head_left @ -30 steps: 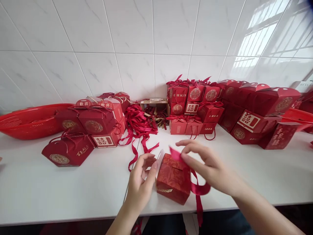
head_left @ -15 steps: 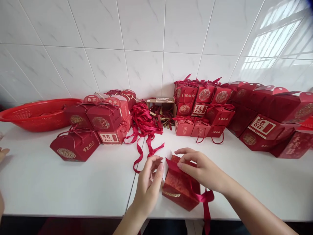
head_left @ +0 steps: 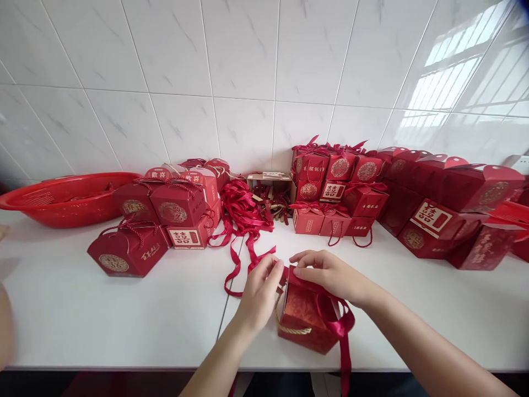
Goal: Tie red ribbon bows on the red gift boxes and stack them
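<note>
A small red gift box [head_left: 308,314] with a twisted gold cord stands near the front of the table, its top partly hidden by my hands. A dark red satin ribbon [head_left: 345,325] runs over the box, loops at its right side and trails past the table's front edge. At the box's upper left corner, my left hand [head_left: 261,292] pinches the ribbon's end between thumb and fingers. My right hand [head_left: 330,277] curls over the top of the box, its thumb and fingertips closed on the ribbon.
Finished-looking red boxes stand stacked at left [head_left: 177,212], centre right [head_left: 339,190] and far right [head_left: 438,207]. Between them lie a heap of red ribbons [head_left: 243,207] and an open carton [head_left: 270,176]. A red plastic basin [head_left: 66,212] sits far left. Another person's arm [head_left: 5,325] shows at the left edge.
My left hand has closed from a loose curve to a pinch on the ribbon's end. My right hand has shifted slightly left along the ribbon. The view has tilted a little.
</note>
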Available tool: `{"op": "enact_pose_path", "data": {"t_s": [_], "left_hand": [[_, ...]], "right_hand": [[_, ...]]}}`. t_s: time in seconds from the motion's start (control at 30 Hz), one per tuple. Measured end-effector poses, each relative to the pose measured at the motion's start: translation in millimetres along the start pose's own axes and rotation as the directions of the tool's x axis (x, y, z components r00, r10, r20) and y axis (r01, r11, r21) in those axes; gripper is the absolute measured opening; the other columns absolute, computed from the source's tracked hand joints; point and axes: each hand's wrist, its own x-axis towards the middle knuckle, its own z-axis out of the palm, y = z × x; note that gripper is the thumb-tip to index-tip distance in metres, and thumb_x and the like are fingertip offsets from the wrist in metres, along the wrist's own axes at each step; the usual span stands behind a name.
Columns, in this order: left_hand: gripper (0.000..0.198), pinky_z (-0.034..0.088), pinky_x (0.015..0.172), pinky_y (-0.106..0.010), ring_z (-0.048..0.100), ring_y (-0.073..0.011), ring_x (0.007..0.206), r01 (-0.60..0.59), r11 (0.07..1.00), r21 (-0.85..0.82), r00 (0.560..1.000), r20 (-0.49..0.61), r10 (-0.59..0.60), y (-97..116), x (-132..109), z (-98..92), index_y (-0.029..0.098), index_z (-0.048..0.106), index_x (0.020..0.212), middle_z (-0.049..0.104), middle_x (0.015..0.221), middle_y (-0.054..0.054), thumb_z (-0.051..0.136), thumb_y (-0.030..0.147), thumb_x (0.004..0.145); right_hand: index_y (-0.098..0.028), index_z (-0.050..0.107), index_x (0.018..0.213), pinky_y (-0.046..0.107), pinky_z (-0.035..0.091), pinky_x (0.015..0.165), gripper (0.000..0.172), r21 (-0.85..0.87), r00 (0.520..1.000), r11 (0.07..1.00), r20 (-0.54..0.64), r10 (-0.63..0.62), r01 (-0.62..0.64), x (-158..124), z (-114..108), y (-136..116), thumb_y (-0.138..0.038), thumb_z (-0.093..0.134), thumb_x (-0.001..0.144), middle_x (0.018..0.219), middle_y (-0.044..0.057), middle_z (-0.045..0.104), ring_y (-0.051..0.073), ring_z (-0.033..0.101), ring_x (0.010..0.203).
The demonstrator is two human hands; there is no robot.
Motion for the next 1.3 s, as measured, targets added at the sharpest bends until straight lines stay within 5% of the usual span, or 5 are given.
{"op": "enact_pose_path", "data": {"t_s": [0.13,0.3,0.57,0.73,1.3], "left_hand": [[0.026,0.037,0.059,-0.025,0.048,-0.0148,0.062,0.029,0.931,0.364,1.0,-0.01,-0.027,-9.6,6.6,-24.5,0.021,0.046,0.07,0.048,0.065,0.002,0.041,0.038,0.089],[0.013,0.037,0.066,-0.035,0.056,-0.028,0.079,0.221,0.491,0.842,0.971,-0.236,-0.032,-25.4,-2.7,-71.1,0.021,0.053,0.069,0.06,0.079,-0.008,0.05,0.029,0.079],[0.024,0.047,0.077,-0.03,0.061,-0.0202,0.089,-0.041,0.983,0.179,0.998,-0.049,0.051,-17.4,3.4,-13.1,0.023,0.056,0.091,0.062,0.097,-0.004,0.05,0.045,0.087],[0.024,0.046,0.071,-0.027,0.057,-0.0191,0.092,0.004,0.988,0.153,0.995,0.096,-0.019,-15.2,-0.5,6.8,0.024,0.051,0.095,0.056,0.101,-0.004,0.051,0.046,0.088],[0.042,0.024,0.054,-0.025,0.029,-0.0108,0.058,0.112,0.936,0.334,0.965,0.187,-0.183,11.6,-10.2,-24.9,0.019,0.037,0.06,0.032,0.06,0.005,0.054,0.05,0.083]], "right_hand": [[-0.022,0.07,0.091,0.04,0.034,0.104,0.035,-0.084,0.98,0.996,-0.193,-0.046,0.031,-15.2,-11.3,5.7,-0.053,0.055,0.083,0.133,0.006,0.054,0.027,0.049,0.122],[-0.025,0.061,0.103,0.036,0.04,0.095,0.04,-0.092,0.902,0.994,-0.423,-0.088,0.053,-54.7,-31.6,37.5,-0.058,0.052,0.084,0.115,0.007,0.062,0.024,0.054,0.111],[-0.02,0.05,0.084,0.028,0.039,0.068,0.041,0.023,0.976,0.998,-0.208,0.059,-0.056,-64.4,-10.2,65.8,-0.061,0.043,0.088,0.079,0.0,0.057,0.014,0.051,0.072],[-0.02,0.046,0.079,0.024,0.028,0.053,0.043,0.171,0.987,0.981,-0.11,0.115,-0.095,-63.2,-10.3,65.8,-0.062,0.046,0.086,0.065,-0.005,0.043,0.009,0.036,0.056],[-0.018,0.051,0.06,0.026,0.018,0.049,0.05,-0.102,0.97,0.991,-0.238,0.058,-0.085,-55.3,-42.7,79.6,-0.062,0.047,0.083,0.054,-0.006,0.027,0.01,0.021,0.052]]}}
